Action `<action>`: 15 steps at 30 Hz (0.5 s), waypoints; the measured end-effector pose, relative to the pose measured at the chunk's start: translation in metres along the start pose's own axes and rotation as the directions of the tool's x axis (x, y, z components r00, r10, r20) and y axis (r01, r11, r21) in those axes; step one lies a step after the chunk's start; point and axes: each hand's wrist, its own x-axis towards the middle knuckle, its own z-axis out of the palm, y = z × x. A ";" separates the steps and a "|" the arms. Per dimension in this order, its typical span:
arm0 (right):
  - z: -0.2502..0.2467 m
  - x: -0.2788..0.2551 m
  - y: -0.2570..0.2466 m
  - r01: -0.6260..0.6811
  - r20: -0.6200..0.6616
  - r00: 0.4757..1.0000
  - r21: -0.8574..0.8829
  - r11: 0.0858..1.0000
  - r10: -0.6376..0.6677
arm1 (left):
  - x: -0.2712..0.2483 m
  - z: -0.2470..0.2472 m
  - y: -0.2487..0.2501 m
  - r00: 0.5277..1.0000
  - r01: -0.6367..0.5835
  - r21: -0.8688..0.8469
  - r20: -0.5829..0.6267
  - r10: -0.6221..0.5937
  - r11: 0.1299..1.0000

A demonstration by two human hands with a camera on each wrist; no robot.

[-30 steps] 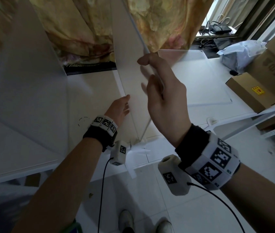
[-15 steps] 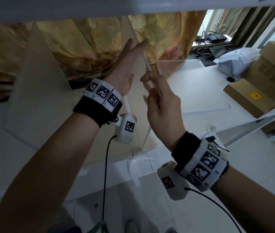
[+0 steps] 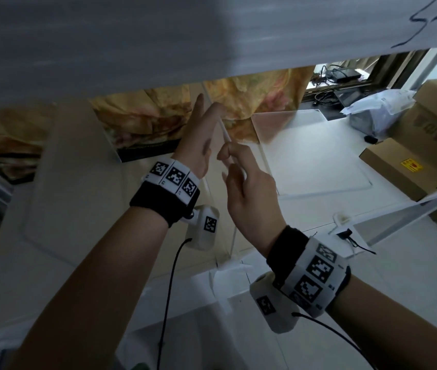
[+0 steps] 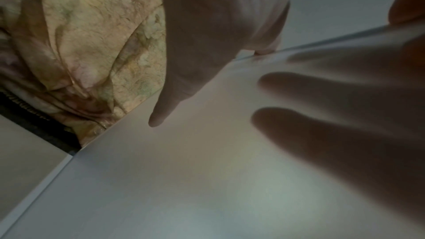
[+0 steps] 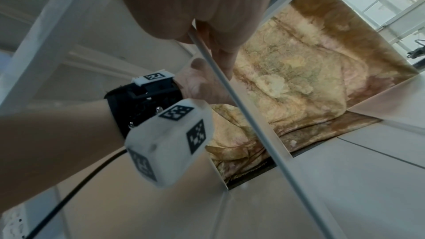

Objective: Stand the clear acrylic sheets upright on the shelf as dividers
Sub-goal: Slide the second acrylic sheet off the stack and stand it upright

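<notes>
A frosted clear acrylic sheet [image 3: 217,198] stands upright on the white shelf [image 3: 345,145], its near edge towards me. My left hand [image 3: 201,137] lies flat on its left face with straight fingers. My right hand [image 3: 232,166] pinches the near edge, thumb on the left side and fingers on the right. In the left wrist view the right hand's fingers show as dark shadows through the sheet [image 4: 207,170]. The right wrist view shows the sheet's thin edge [image 5: 241,112] running from the pinch down to the shelf. A second sheet [image 3: 73,177] stands upright further left. A third sheet [image 3: 313,161] lies flat to the right.
The upper shelf board [image 3: 158,36] hangs low just above the hands. Cardboard boxes [image 3: 398,169] and a plastic bag [image 3: 377,108] crowd the shelf's right end. A floral curtain [image 3: 145,121] hangs behind the shelf. White floor tiles lie below the front rail.
My left hand rose from the sheet's lower part to lie flat on its upper left face. The right hand kept its pinch on the near edge. The upper shelf board came into view.
</notes>
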 end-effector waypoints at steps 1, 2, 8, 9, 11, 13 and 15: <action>0.001 0.000 0.001 -0.002 0.000 1.000 0.021 1.000 0.002 | 0.001 0.001 0.000 1.000 0.000 0.005 -0.009 0.000 1.000; 0.002 -0.001 0.001 -0.010 0.000 1.000 0.044 0.999 0.010 | 0.001 0.001 0.000 1.000 -0.001 0.008 -0.012 0.001 1.000; 0.001 -0.001 0.005 -0.071 0.001 0.998 0.033 0.997 0.071 | 0.004 0.007 -0.003 1.000 0.004 0.011 -0.003 -0.004 1.000; 0.000 -0.001 0.005 -0.081 -0.003 0.997 0.033 0.996 0.081 | 0.004 0.008 -0.003 1.000 0.003 0.008 0.001 -0.003 1.000; -0.002 0.000 0.007 -0.087 -0.021 0.996 0.028 0.996 0.087 | 0.005 0.009 -0.002 1.000 0.002 0.004 -0.003 -0.002 1.000; -0.002 0.001 0.008 -0.081 -0.025 0.996 0.005 0.997 0.081 | 0.008 0.009 -0.002 1.000 0.006 0.014 -0.009 -0.006 1.000; 0.001 0.003 0.010 -0.077 -0.014 0.997 0.003 0.997 0.077 | 0.009 0.006 -0.003 1.000 0.015 0.012 -0.007 -0.014 1.000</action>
